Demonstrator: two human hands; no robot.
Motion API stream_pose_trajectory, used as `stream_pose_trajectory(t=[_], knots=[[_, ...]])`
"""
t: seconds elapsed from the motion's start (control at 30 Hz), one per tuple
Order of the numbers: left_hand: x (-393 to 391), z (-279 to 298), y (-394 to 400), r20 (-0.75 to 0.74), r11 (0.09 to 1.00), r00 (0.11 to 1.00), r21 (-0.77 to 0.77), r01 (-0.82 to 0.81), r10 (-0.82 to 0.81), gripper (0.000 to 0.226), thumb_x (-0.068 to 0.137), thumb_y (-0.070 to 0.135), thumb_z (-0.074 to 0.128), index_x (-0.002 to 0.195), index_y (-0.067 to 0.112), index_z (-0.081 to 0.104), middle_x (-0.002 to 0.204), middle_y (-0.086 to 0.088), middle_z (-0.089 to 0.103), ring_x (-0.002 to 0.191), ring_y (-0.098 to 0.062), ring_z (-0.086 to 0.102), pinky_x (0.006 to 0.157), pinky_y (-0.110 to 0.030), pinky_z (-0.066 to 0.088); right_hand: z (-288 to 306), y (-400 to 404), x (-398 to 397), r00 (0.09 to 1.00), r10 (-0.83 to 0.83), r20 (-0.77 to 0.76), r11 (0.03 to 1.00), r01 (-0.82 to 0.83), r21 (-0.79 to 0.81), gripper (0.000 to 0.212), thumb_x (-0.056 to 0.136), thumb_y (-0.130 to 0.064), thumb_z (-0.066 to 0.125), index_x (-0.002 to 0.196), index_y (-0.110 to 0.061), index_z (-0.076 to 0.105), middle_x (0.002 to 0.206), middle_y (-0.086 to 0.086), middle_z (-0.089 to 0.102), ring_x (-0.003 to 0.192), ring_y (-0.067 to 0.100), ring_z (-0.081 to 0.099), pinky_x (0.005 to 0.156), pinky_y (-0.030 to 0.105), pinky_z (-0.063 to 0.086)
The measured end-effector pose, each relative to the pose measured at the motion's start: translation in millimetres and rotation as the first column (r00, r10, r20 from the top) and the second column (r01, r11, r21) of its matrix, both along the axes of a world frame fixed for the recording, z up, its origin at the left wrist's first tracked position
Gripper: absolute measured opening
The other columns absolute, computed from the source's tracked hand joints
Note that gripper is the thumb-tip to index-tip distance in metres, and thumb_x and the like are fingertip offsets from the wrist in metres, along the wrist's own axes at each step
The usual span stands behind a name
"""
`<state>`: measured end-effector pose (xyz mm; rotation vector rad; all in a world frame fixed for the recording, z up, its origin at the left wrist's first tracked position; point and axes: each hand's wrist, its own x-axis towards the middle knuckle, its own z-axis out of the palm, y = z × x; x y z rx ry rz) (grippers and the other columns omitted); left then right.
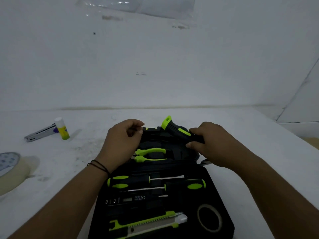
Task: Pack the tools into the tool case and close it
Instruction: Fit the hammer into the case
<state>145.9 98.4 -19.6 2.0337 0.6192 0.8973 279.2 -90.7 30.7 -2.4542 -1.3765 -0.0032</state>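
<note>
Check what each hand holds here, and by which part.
Right hand grips the black-and-green tool handle at its lower black end. Left hand rests curled at the tool case edge; whether it pinches anything cannot be told.

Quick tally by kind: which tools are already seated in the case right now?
Screwdrivers: 2
Pliers: 1
Utility knife: 1
Wrench: 1
Tape roll: 1
Tester pen: 1
Total: 7
</note>
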Motion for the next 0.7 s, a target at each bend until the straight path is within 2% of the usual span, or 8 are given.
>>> stream_pose_trajectory(t=[0.07,0.13,0.2,0.3,0.4,0.47,0.57,0.7], knots=[[3,-4,2,-0.031,0.996,0.999,0.072,0.044,-0.041,0.023,0.082,0.006,0.062,0.097,0.024,0.064,0.09,0.011,0.065,0.083,-0.001,0.061,0.071,-0.001,0.044,0,12,4,0.999,0.031,0.017,0.999,-0.031,-0.022,0.023,0.088,-0.03,0.059,0.106,-0.015,0.063,0.079,-0.002,0.042,0.078,0.017,0.047,0.062,0.023,0.036],[8,-9,5,-0.059,0.98,0.996,0.187,0.071,-0.061,0.028,0.082,0.006,0.062,0.107,0.018,0.064,0.097,0.008,0.062,0.088,-0.004,0.06,0.082,-0.012,0.047,0,26,7,0.998,0.057,0.04,0.997,-0.055,-0.061,0.028,0.088,-0.031,0.058,0.112,-0.016,0.061,0.09,0.002,0.044,0.086,0.019,0.047,0.069,0.028,0.039],[13,-11,10,-0.092,0.948,0.994,0.305,0.089,-0.063,0.035,0.082,0.008,0.063,0.116,0.017,0.061,0.107,0.008,0.058,0.095,-0.004,0.054,0.089,-0.02,0.043,-1,39,12,0.996,0.078,0.033,0.992,-0.075,-0.101,0.033,0.088,-0.031,0.059,0.118,-0.016,0.06,0.101,0.006,0.048,0.094,0.021,0.049,0.08,0.033,0.043],[21,-13,17,-0.151,0.912,0.983,0.382,0.152,-0.101,0.047,0.081,0.01,0.064,0.126,0.02,0.055,0.124,0.008,0.051,0.108,0.003,0.042,0.097,-0.018,0.034,-4,55,22,0.992,0.127,-0.002,0.979,-0.126,-0.158,0.039,0.086,-0.031,0.061,0.125,-0.021,0.057,0.109,0.008,0.051,0.104,0.023,0.049,0.089,0.036,0.042],[28,-15,22,-0.275,0.881,0.956,0.421,0.213,-0.1,0.054,0.082,0.013,0.062,0.132,0.024,0.049,0.137,0.007,0.047,0.128,-0.009,0.038,0.102,-0.017,0.024,-7,65,32,0.988,0.153,-0.004,0.961,-0.15,-0.232,0.046,0.086,-0.031,0.062,0.131,-0.023,0.052,0.114,0.007,0.052,0.11,0.023,0.047,0.093,0.035,0.041],[31,-17,25,-0.323,0.865,0.936,0.42,0.273,-0.139,0.05,0.08,0.018,0.058,0.13,0.023,0.052,0.133,0.004,0.053,0.126,-0.013,0.043,0.103,-0.019,0.026,-10,68,36,0.986,0.164,-0.005,0.951,-0.159,-0.267,0.048,0.085,-0.031,0.062,0.131,-0.022,0.051,0.116,0.007,0.052,0.112,0.023,0.047,0.094,0.036,0.04],[33,-19,29,-0.358,0.838,0.917,0.434,0.331,-0.177,0.049,0.074,0.028,0.054,0.121,0.022,0.06,0.118,0.005,0.064,0.112,-0.014,0.055,0.099,-0.03,0.04,-15,72,39,0.98,0.197,-0.024,0.938,-0.195,-0.286,0.046,0.085,-0.03,0.063,0.13,-0.024,0.053,0.114,0.007,0.053,0.111,0.023,0.047,0.091,0.034,0.041],[33,-21,33,-0.387,0.827,0.91,0.455,0.331,-0.152,0.048,0.07,0.038,0.05,0.112,0.019,0.067,0.107,0.002,0.068,0.103,-0.018,0.06,0.092,-0.031,0.043,-23,78,41,0.976,0.219,-0.014,0.928,-0.213,-0.305,0.048,0.085,-0.032,0.063,0.131,-0.025,0.051,0.117,0.007,0.052,0.113,0.024,0.047,0.092,0.032,0.04]])
